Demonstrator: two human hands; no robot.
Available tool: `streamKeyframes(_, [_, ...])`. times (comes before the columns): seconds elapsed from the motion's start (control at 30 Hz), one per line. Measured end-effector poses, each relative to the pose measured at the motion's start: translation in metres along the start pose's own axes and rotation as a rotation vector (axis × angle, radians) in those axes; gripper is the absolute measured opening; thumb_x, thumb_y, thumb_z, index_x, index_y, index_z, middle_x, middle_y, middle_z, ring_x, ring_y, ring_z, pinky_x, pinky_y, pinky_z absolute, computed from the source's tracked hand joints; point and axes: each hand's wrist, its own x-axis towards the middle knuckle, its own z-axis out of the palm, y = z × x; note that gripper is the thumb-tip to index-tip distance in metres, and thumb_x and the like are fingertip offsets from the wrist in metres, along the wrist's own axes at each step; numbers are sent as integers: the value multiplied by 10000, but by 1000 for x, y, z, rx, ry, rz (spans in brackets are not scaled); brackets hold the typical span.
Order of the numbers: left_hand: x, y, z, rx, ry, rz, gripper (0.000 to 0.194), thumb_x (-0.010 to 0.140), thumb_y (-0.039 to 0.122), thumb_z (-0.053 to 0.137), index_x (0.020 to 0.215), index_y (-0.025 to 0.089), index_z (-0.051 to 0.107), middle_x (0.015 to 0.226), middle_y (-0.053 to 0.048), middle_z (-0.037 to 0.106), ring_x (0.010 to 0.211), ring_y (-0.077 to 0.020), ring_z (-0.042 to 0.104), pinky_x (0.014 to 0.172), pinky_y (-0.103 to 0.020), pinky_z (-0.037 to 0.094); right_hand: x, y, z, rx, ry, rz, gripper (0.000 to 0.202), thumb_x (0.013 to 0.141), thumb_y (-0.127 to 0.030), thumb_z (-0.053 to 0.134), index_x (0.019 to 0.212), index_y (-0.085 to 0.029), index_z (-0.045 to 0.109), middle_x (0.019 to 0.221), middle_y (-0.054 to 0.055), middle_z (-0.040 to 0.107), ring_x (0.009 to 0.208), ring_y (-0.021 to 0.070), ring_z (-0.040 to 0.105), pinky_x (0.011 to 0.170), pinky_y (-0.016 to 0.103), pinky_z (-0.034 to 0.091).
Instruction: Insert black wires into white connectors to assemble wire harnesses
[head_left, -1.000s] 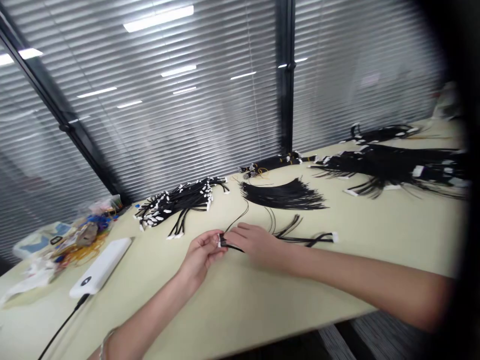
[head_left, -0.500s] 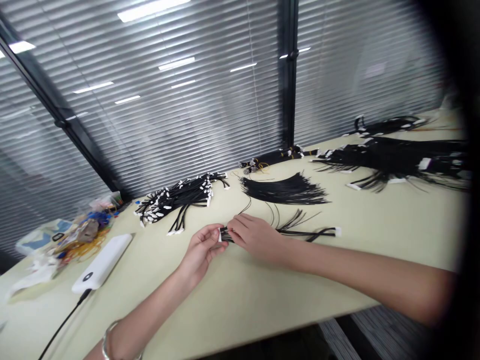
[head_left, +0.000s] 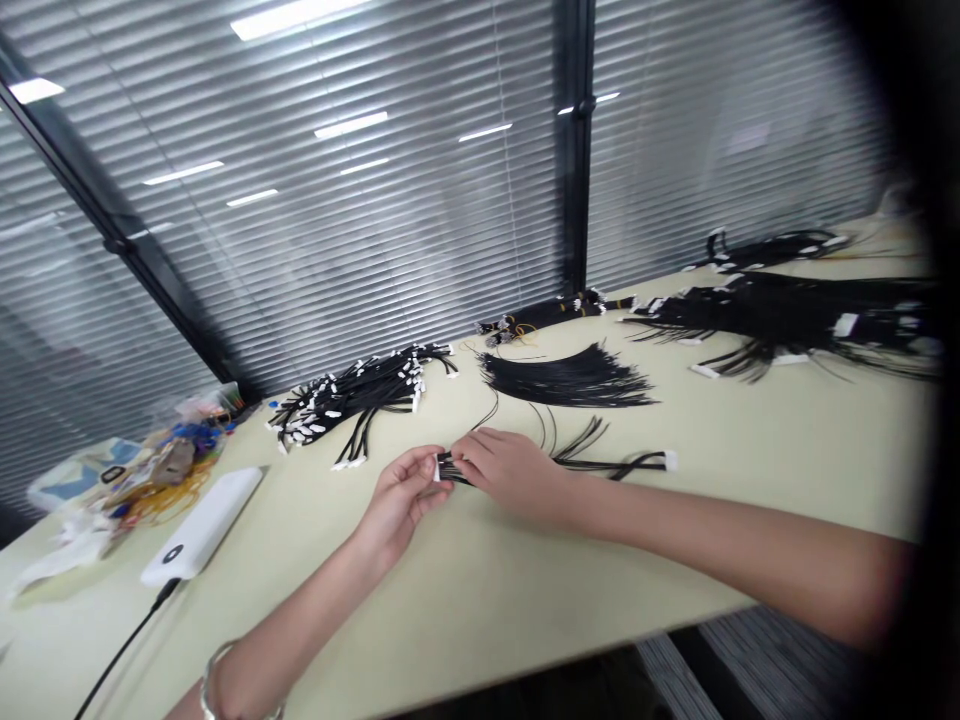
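My left hand (head_left: 407,492) pinches a white connector (head_left: 437,467) at the left end of a black wire harness (head_left: 592,465). Close beside it, my right hand (head_left: 517,470) has its fingers closed on the harness wires just right of that connector; the fingertips partly hide what they grip. From under the right hand the harness runs rightward over the table, with several loose wire ends fanning up and a second white connector (head_left: 670,460) at its far end. Behind the hands lies a bundle of loose black wires (head_left: 566,378).
A pile of black cables with white connectors (head_left: 360,395) lies back left. More harnesses (head_left: 772,310) cover the back right. On the left are a white power bank (head_left: 202,525) with a black cable and a heap of small items (head_left: 176,460). Blinds (head_left: 390,200) stand behind the table (head_left: 450,620).
The view has shifted very slightly. Both hands keep their hold on the harness, with only a slight movement of the right fingers at the wires.
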Motion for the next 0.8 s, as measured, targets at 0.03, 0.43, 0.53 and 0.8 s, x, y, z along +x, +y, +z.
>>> streamKeyframes(0.03, [0,0,0,1,-2,0,271,764,268,679,1012,172,626,961,-54,625,726,-123,645,656,-201,538,0,0,-1,-4,-6,-5,172,939,-165,355,887,-149,518,806,31,582,718,141,519,616,286,363])
streamKeyframes(0.43, [-2,2,1,7,-21,-13,273,768,276,676,1014,173,617,960,-51,624,723,-118,641,666,-208,536,-1,0,0,-7,-19,-17,177,937,-166,352,897,-147,524,819,25,583,722,141,519,607,291,352])
streamKeyframes(0.53, [-2,3,1,15,-42,-15,273,769,285,676,1009,170,618,943,-51,628,726,-116,638,669,-206,532,-1,0,0,-23,-19,-44,188,938,-162,345,912,-144,530,839,30,586,736,146,522,609,296,354])
streamKeyframes(0.8, [-5,2,-2,59,-137,-25,256,788,296,655,992,148,612,910,-56,628,725,-115,636,691,-207,515,-4,-2,-3,63,-30,-96,212,947,-171,325,888,-139,526,802,33,574,706,145,497,619,295,364])
